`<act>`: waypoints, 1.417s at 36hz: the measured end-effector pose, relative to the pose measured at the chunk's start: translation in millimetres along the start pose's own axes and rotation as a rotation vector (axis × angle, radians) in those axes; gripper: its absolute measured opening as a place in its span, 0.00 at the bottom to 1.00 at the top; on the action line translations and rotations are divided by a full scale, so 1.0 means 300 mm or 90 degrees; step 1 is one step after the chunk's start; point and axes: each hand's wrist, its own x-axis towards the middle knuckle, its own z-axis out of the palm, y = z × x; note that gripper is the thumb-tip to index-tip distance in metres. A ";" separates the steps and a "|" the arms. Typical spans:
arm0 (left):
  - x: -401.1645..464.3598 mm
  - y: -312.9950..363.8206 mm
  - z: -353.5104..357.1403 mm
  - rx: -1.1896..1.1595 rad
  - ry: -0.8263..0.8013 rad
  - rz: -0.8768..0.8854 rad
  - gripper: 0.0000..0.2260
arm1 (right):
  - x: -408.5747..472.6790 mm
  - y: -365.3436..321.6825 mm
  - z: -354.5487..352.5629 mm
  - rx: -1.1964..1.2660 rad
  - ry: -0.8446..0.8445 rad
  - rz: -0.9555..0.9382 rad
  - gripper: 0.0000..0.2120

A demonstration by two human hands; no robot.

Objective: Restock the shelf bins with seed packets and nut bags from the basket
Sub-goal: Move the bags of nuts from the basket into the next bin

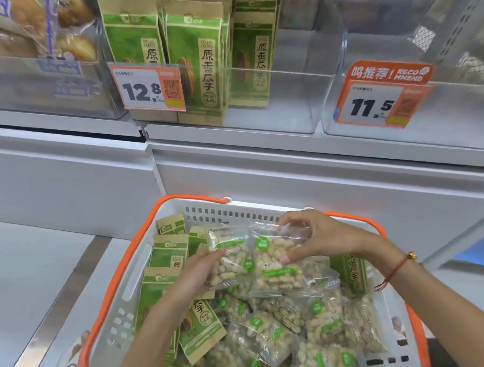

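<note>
A white basket [120, 315] with an orange rim sits low in front of me, full of green seed packets [204, 326] and clear peanut bags [264, 337]. My left hand [198, 274] holds one peanut bag [231, 260] from its left side, above the basket. My right hand [316, 239] pinches a second peanut bag [274, 270] beside the first, thumb on its front. On the shelf above, a clear bin [271, 104] holds upright green seed packets [199, 55] behind a 12.8 price tag [148, 87]. The clear bin [468, 115] to its right, tagged 11.5 [382, 98], looks empty.
A bin of bagged bread [23, 51] stands on the shelf at the upper left. White shelf fronts [262, 163] run between the bins and the basket. Grey floor with a metal strip [55, 307] lies to the left.
</note>
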 end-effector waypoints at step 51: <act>-0.101 0.154 0.052 0.078 -0.062 0.249 0.33 | -0.028 -0.104 0.088 0.159 0.231 -0.077 0.26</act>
